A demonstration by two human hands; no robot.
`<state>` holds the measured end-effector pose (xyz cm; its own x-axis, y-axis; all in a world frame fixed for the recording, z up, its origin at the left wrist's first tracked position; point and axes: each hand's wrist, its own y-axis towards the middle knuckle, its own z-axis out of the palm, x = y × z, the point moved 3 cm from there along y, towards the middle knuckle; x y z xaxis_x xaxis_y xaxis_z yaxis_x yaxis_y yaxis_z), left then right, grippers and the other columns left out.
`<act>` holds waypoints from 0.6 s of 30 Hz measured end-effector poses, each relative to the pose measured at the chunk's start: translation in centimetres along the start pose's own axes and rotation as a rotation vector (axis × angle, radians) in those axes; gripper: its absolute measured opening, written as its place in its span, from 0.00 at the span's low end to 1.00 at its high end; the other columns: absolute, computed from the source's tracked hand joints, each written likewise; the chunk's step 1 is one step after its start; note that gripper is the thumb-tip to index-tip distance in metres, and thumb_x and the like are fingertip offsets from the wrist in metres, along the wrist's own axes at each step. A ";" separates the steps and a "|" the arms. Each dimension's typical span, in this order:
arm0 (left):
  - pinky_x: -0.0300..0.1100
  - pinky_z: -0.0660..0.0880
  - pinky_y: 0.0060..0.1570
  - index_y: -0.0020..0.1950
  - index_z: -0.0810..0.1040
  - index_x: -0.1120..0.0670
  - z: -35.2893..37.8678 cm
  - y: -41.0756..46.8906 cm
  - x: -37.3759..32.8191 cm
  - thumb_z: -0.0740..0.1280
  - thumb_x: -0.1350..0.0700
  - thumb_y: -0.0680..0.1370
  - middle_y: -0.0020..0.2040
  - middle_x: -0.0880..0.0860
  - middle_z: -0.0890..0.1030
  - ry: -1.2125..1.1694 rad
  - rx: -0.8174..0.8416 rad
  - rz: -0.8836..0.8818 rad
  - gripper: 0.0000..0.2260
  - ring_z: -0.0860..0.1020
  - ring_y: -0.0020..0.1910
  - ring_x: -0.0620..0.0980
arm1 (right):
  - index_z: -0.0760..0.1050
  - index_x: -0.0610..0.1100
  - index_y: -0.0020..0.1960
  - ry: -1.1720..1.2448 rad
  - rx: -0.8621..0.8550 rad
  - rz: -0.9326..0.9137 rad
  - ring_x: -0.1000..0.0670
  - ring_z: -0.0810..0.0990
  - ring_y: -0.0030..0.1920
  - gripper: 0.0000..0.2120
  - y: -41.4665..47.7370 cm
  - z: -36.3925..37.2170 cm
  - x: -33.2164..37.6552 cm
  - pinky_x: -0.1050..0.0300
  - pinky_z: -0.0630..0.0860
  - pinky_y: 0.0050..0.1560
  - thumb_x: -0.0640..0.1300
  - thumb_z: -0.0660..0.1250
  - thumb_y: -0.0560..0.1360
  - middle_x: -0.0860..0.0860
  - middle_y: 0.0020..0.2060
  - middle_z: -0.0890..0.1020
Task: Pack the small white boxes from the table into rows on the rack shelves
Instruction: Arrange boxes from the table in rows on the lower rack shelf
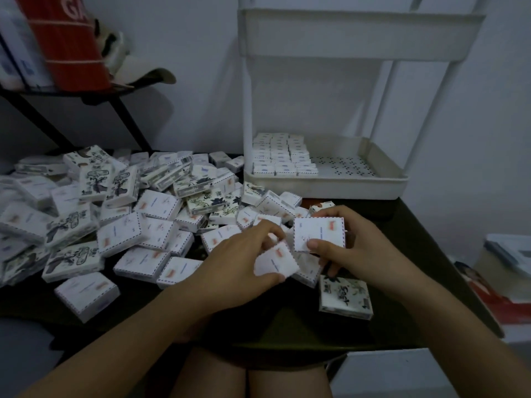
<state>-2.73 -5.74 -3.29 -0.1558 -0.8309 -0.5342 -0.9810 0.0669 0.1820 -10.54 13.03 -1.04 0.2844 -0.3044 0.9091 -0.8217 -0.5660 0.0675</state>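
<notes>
Dark table (408, 239) carries white rack (324, 182) at back right; black stand (120, 110) with red pack (69, 44) back left. Loose pile (115, 214) of small white boxes, dashed borders or floral print, spreads left to middle and reaches the rack front. Packed rows (283, 156), 3 columns, fill the lower shelf's left part. Left hand (241, 262) pinches 1 tilted box (275, 261); right hand (356, 248) grips another box (319, 234), thumb on top, just beside it.

dim lt | white wall (201, 81) bg | blk shelf (127, 122) far left
</notes>
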 end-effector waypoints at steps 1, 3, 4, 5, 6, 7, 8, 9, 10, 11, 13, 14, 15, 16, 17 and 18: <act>0.38 0.72 0.50 0.62 0.64 0.34 -0.2 0.4 -0.1 0.71 0.45 0.73 0.55 0.36 0.72 -0.051 0.000 -0.001 0.23 0.71 0.54 0.34 | 0.73 0.54 0.58 0.041 0.004 0.008 0.51 0.85 0.39 0.18 0.2 -0.3 -0.3 0.60 0.80 0.33 0.44 0.73 0.72 0.50 0.47 0.82; 0.36 0.69 0.54 0.65 0.63 0.31 -0.6 1.4 -0.2 0.69 0.48 0.76 0.60 0.36 0.70 -0.139 -0.009 -0.007 0.23 0.69 0.58 0.33 | 0.72 0.56 0.58 0.121 -0.016 0.029 0.50 0.85 0.42 0.16 0.9 -1.2 -0.8 0.59 0.80 0.34 0.40 0.70 0.75 0.50 0.49 0.81; 0.36 0.67 0.56 0.66 0.63 0.31 -0.8 2.1 -0.1 0.68 0.49 0.77 0.63 0.36 0.69 -0.183 -0.020 -0.016 0.23 0.68 0.61 0.34 | 0.73 0.56 0.57 0.148 -0.043 0.041 0.50 0.85 0.43 0.16 1.3 -1.7 -1.0 0.58 0.81 0.34 0.39 0.69 0.76 0.50 0.50 0.81; 0.36 0.66 0.57 0.67 0.63 0.32 -1.0 2.9 -0.1 0.67 0.50 0.77 0.64 0.37 0.68 -0.232 -0.037 -0.026 0.23 0.67 0.63 0.35 | 0.73 0.55 0.57 0.169 -0.072 0.052 0.50 0.85 0.43 0.15 1.8 -2.3 -1.2 0.57 0.81 0.35 0.38 0.67 0.77 0.50 0.50 0.81; 0.35 0.66 0.57 0.67 0.65 0.34 -1.1 3.9 0.0 0.67 0.50 0.77 0.65 0.37 0.69 -0.288 -0.063 -0.039 0.22 0.68 0.64 0.36 | 0.73 0.54 0.57 0.193 -0.092 0.065 0.50 0.85 0.44 0.14 2.5 -2.9 -1.4 0.57 0.81 0.36 0.37 0.65 0.78 0.50 0.51 0.81; 0.35 0.67 0.56 0.66 0.67 0.36 -1.3 5.1 -0.1 0.68 0.49 0.77 0.64 0.37 0.71 -0.345 -0.099 -0.059 0.20 0.69 0.63 0.37 | 0.73 0.53 0.57 0.228 -0.104 0.081 0.49 0.85 0.44 0.14 3.1 -3.4 -1.5 0.55 0.81 0.37 0.36 0.63 0.79 0.49 0.51 0.82; 0.33 0.68 0.53 0.66 0.69 0.37 -1.5 6.4 -0.1 0.70 0.47 0.75 0.62 0.38 0.72 -0.394 -0.143 -0.089 0.20 0.71 0.61 0.37 | 0.74 0.52 0.58 0.268 -0.111 0.097 0.47 0.85 0.44 0.14 3.9 -3.9 -1.6 0.53 0.82 0.38 0.35 0.61 0.79 0.48 0.51 0.82; 0.31 0.69 0.49 0.65 0.70 0.38 -1.8 7.8 -0.1 0.72 0.44 0.73 0.61 0.37 0.73 -0.429 -0.186 -0.126 0.22 0.72 0.59 0.36 | 0.74 0.52 0.58 0.301 -0.122 0.109 0.46 0.85 0.44 0.14 4.7 -4.3 -1.5 0.52 0.82 0.38 0.35 0.60 0.79 0.47 0.51 0.82; 0.30 0.69 0.47 0.65 0.70 0.39 -2.1 9.2 -0.2 0.74 0.42 0.69 0.60 0.37 0.72 -0.439 -0.221 -0.158 0.27 0.72 0.57 0.35 | 0.74 0.52 0.58 0.317 -0.140 0.109 0.45 0.85 0.42 0.15 5.5 -4.7 -1.4 0.51 0.82 0.37 0.36 0.59 0.80 0.47 0.50 0.82; 0.30 0.68 0.47 0.66 0.68 0.39 -2.3 10.7 -0.1 0.76 0.41 0.66 0.60 0.38 0.71 -0.414 -0.249 -0.183 0.31 0.72 0.56 0.36 | 0.74 0.53 0.58 0.306 -0.168 0.097 0.45 0.85 0.40 0.14 6.5 -5.2 -1.3 0.52 0.81 0.36 0.36 0.59 0.80 0.48 0.50 0.82; 0.32 0.67 0.48 0.67 0.64 0.40 -2.9 13.9 0.3 0.79 0.45 0.65 0.59 0.43 0.67 -0.297 -0.321 -0.214 0.36 0.70 0.55 0.42 | 0.74 0.53 0.57 0.224 -0.255 0.054 0.45 0.84 0.35 0.12 8.8 -6.4 -1.2 0.55 0.80 0.32 0.38 0.60 0.80 0.50 0.49 0.81; 0.30 0.67 0.46 0.66 0.63 0.41 -3.2 15.6 0.6 0.78 0.49 0.66 0.58 0.45 0.66 -0.255 -0.360 -0.217 0.35 0.69 0.54 0.43 | 0.74 0.52 0.55 0.195 -0.303 0.034 0.45 0.84 0.34 0.09 10.1 -7.0 -1.2 0.56 0.79 0.31 0.39 0.62 0.79 0.50 0.48 0.81; 0.26 0.66 0.41 0.63 0.63 0.42 -3.5 17.5 0.8 0.78 0.50 0.67 0.56 0.44 0.67 -0.245 -0.382 -0.217 0.32 0.69 0.51 0.42 | 0.75 0.50 0.52 0.192 -0.349 0.019 0.45 0.84 0.32 0.07 11.5 -7.6 -1.1 0.56 0.80 0.30 0.40 0.63 0.79 0.49 0.46 0.81; 0.24 0.65 0.37 0.60 0.64 0.42 -3.8 19.5 1.1 0.77 0.50 0.68 0.53 0.43 0.68 -0.276 -0.382 -0.219 0.29 0.70 0.48 0.41 | 0.75 0.48 0.51 0.213 -0.386 0.011 0.45 0.84 0.31 0.04 13.0 -8.1 -1.2 0.56 0.80 0.30 0.40 0.65 0.78 0.47 0.45 0.80; 0.25 0.66 0.34 0.58 0.66 0.43 -3.9 21.6 1.5 0.76 0.49 0.69 0.50 0.41 0.70 -0.339 -0.362 -0.234 0.25 0.71 0.46 0.40 | 0.74 0.46 0.50 0.245 -0.407 0.011 0.45 0.84 0.31 0.03 14.5 -8.6 -1.4 0.56 0.80 0.31 0.41 0.66 0.78 0.45 0.44 0.80; 0.26 0.68 0.32 0.56 0.69 0.45 -4.1 23.7 1.8 0.75 0.47 0.70 0.49 0.41 0.73 -0.415 -0.333 -0.258 0.20 0.74 0.44 0.39 | 0.74 0.44 0.51 0.280 -0.413 0.016 0.44 0.84 0.32 0.04 16.1 -9.1 -1.6 0.56 0.80 0.31 0.41 0.68 0.77 0.44 0.43 0.80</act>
<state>-25.74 -7.96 3.42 -0.0149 -0.5068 -0.8619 -0.9144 -0.3418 0.2168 -28.73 11.37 2.35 0.1730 -0.0613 0.9830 -0.9679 -0.1950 0.1582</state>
